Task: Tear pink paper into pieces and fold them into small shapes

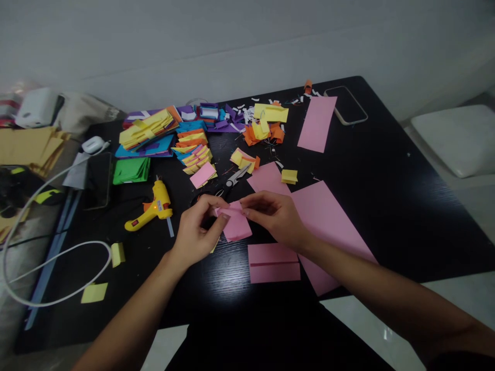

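A small piece of pink paper (237, 228) with a fold along its top is held up between both hands, over the table. My left hand (201, 229) pinches its left side, thumb in front. At its upper right edge, my right hand (276, 216) grips it between thumb and fingers. Just below lies a creased pink paper strip (273, 272). To the right is a large pink sheet (332, 221), partly under my right forearm. Scissors (237, 176) lie beyond my hands, their handles partly hidden behind my left hand.
A yellow glue gun (158, 207) lies left of my hands on the black table (390, 206). Folded coloured papers (193, 147), a green bundle (131, 170) and paper scraps (266, 133) lie farther back. A white cable (58, 301) loops at left; a phone case (348, 108) sits back right.
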`<control>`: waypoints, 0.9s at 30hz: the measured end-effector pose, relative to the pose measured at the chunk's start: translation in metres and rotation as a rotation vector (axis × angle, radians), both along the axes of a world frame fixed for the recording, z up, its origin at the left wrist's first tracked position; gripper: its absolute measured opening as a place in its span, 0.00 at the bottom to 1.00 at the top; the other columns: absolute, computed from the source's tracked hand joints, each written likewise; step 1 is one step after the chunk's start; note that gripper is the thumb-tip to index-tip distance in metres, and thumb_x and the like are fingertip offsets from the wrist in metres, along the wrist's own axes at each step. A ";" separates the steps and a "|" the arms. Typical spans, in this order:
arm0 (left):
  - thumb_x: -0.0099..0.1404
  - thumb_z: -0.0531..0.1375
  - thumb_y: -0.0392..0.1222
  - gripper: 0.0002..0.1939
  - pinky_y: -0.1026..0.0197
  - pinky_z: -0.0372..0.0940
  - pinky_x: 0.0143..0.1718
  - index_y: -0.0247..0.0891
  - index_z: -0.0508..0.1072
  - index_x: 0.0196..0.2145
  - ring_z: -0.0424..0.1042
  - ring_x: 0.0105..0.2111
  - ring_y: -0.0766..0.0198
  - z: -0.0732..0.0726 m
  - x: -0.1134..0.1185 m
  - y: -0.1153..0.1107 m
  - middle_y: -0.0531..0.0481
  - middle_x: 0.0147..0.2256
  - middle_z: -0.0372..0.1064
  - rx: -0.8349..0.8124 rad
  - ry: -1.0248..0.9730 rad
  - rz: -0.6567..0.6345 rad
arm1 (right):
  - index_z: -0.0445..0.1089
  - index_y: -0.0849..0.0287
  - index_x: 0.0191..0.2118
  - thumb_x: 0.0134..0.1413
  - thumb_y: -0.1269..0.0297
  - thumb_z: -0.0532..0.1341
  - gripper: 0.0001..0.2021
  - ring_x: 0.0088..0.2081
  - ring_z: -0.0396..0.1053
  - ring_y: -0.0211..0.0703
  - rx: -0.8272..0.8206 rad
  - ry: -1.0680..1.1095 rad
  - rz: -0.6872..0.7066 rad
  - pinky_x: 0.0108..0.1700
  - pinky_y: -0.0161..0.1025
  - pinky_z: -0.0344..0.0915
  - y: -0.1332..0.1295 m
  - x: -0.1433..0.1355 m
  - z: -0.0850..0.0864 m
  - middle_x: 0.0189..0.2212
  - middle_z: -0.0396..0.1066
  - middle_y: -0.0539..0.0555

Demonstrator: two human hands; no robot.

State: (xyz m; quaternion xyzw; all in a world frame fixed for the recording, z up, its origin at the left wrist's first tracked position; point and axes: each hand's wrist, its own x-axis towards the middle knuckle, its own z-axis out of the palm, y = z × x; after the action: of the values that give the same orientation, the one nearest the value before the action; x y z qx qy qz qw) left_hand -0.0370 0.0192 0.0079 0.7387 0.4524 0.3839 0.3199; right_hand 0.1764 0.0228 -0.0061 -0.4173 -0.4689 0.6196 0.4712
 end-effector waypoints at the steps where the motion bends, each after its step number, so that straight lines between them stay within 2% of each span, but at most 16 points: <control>1: 0.70 0.62 0.37 0.05 0.64 0.67 0.31 0.39 0.73 0.44 0.72 0.30 0.66 0.001 0.000 0.001 0.51 0.36 0.74 0.004 -0.002 0.001 | 0.81 0.55 0.40 0.51 0.62 0.75 0.11 0.42 0.81 0.44 0.005 -0.003 -0.005 0.51 0.45 0.78 0.000 0.000 0.000 0.39 0.83 0.53; 9: 0.68 0.61 0.33 0.05 0.65 0.71 0.32 0.39 0.74 0.40 0.75 0.30 0.66 0.004 0.001 0.002 0.51 0.34 0.76 0.031 -0.027 0.003 | 0.81 0.55 0.38 0.52 0.63 0.74 0.07 0.40 0.81 0.43 0.023 -0.021 -0.035 0.48 0.45 0.79 -0.001 0.000 0.000 0.37 0.83 0.52; 27: 0.66 0.67 0.36 0.03 0.66 0.72 0.31 0.38 0.77 0.38 0.75 0.28 0.68 0.003 -0.002 0.000 0.52 0.31 0.77 0.064 -0.016 0.057 | 0.81 0.55 0.38 0.52 0.62 0.74 0.08 0.41 0.81 0.44 0.024 -0.027 -0.042 0.49 0.45 0.79 -0.001 0.000 0.000 0.37 0.83 0.52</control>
State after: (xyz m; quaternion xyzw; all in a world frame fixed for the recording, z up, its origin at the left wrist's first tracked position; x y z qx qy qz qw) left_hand -0.0391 0.0192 0.0105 0.7321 0.4581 0.4130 0.2889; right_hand 0.1769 0.0219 -0.0057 -0.4297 -0.4740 0.5981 0.4826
